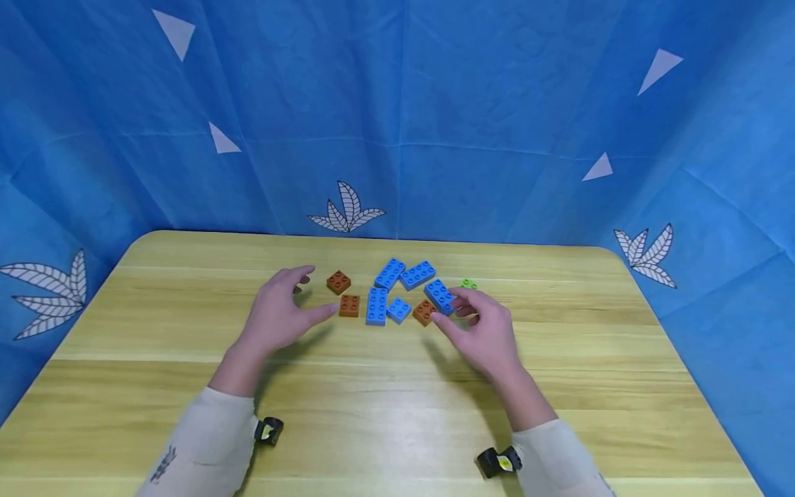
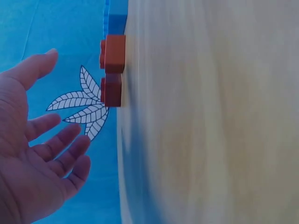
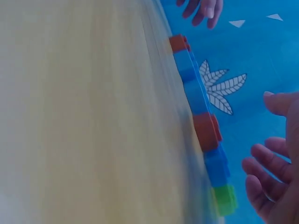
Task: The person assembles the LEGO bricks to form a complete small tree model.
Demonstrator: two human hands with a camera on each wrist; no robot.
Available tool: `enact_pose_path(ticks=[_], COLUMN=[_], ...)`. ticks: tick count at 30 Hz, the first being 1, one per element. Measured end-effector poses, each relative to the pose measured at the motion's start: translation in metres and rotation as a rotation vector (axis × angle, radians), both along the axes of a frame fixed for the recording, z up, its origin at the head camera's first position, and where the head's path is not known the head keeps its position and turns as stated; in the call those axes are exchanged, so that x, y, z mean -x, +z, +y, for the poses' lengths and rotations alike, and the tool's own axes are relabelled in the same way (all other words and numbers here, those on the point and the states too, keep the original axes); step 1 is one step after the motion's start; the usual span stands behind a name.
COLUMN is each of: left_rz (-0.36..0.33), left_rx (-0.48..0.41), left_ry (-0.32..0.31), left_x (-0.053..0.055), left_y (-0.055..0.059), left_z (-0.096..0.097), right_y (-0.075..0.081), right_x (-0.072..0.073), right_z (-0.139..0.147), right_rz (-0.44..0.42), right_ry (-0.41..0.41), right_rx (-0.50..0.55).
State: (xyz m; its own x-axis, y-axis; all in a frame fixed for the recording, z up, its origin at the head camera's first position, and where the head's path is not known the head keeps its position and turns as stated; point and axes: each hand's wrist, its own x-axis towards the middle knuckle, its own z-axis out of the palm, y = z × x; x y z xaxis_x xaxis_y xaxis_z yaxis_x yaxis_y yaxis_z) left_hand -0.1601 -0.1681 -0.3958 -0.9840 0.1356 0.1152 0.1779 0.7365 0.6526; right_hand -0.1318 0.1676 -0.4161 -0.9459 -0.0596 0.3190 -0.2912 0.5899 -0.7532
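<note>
Both hands hover over a loose group of toy building bricks on the table. My left hand (image 1: 282, 308) is left of two brown bricks, the farther one (image 1: 338, 282) and the nearer one (image 1: 349, 306); its thumb and fingers are spread and hold nothing. In the left wrist view that palm (image 2: 32, 154) is bare. On the other side my right hand (image 1: 484, 331) is above the table beside a blue brick (image 1: 438, 295) and a third brown brick (image 1: 425, 313), its fingers relaxed with nothing between them. A green brick (image 1: 468, 284) is partly hidden behind it.
Between the hands lie more blue bricks: a long one (image 1: 376, 306), a small square one (image 1: 399, 310) and two at the back, one (image 1: 390, 273) left of the other (image 1: 417, 275). The wooden table (image 1: 373, 414) ends at a blue patterned cloth (image 1: 397, 103).
</note>
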Motion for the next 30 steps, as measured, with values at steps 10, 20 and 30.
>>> enact_pose_path(ticks=[10, 20, 30], left_rz=[-0.059, -0.088, -0.07], left_rx=[-0.117, -0.128, -0.079], left_ry=[-0.07, -0.111, -0.098], left_x=[-0.001, 0.005, 0.008], left_y=[-0.017, -0.026, -0.036], left_z=[0.009, 0.022, 0.029], right_y=[-0.017, -0.024, -0.026], right_x=[-0.006, 0.001, 0.005], right_z=[-0.017, -0.026, -0.027], right_rz=[-0.225, -0.218, -0.222], right_ry=[-0.075, -0.18, -0.207], right_rx=[0.093, -0.047, -0.136])
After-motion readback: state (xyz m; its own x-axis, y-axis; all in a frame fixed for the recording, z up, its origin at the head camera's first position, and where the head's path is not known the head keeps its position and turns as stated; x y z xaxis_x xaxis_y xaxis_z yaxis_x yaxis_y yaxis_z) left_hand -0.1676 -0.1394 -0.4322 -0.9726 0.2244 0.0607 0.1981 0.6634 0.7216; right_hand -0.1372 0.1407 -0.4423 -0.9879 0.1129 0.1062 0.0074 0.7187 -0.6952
